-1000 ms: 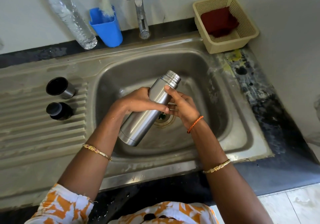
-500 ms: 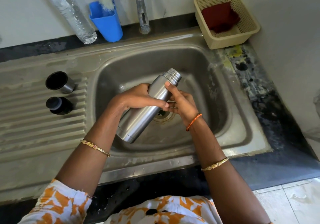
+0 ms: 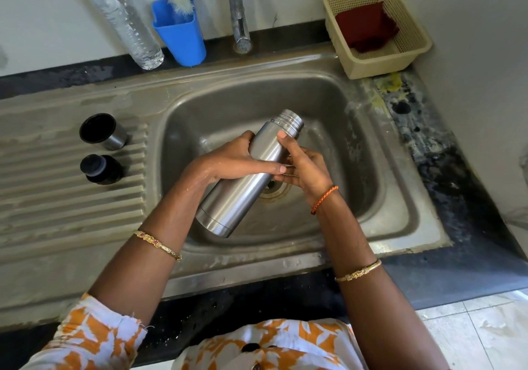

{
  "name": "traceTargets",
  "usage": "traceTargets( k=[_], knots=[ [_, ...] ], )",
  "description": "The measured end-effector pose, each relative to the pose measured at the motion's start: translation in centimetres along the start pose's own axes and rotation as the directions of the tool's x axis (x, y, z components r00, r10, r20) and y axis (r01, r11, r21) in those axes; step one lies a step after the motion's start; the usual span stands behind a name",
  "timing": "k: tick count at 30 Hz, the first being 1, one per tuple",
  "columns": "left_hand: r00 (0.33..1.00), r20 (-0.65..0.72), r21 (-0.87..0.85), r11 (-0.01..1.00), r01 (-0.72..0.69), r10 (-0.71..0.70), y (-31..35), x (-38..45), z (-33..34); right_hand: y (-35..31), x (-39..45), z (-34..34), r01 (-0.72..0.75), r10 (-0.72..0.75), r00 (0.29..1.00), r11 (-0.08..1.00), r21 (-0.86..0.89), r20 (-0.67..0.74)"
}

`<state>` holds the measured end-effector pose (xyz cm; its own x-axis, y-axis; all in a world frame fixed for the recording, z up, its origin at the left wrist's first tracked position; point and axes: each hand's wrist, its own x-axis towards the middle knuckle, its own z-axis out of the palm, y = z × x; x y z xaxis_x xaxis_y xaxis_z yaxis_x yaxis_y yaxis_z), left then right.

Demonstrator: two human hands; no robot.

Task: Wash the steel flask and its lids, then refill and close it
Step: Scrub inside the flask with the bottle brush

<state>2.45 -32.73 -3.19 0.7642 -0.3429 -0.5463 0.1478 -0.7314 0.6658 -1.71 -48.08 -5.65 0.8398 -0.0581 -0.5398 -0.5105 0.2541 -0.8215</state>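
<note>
A home kitchen: steel sink (image 3: 405, 198) with ribbed drainboard (image 3: 71, 198), tap (image 3: 238, 18), and dark stone counter (image 3: 457, 255).

Orange-white floral sleeve (image 3: 85, 338), gold bangles (image 3: 157, 244)

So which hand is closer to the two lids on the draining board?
Left. The left hand grips the flask on the side facing the lids; the right hand is beyond the flask.

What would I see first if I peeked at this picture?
You'd see the shiny steel flask first, tilted over the middle of the sink, with its lid off. The left hand and the right hand both grip it. After that, two dark lids sit on the ridged drainboard to the left, and a bright blue cup stands by the wall.
</note>
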Motion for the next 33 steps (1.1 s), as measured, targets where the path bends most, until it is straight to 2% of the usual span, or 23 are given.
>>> traceTargets(
  k=[25, 33],
  knots=[
    [0.999, -0.044, 0.022, 1.000, -0.002, 0.003, -0.05, -0.95, 0.20, -0.26, -0.90, 0.98, -0.029, 0.028, 0.995, 1.000, -0.012, -0.091],
    [0.999, -0.052, 0.001, 1.000, 0.010, -0.009, -0.55, -1.05, 0.09, -0.24, -0.70, 0.98, -0.065, 0.064, 0.997, 0.998, -0.020, -0.042]
  ],
)
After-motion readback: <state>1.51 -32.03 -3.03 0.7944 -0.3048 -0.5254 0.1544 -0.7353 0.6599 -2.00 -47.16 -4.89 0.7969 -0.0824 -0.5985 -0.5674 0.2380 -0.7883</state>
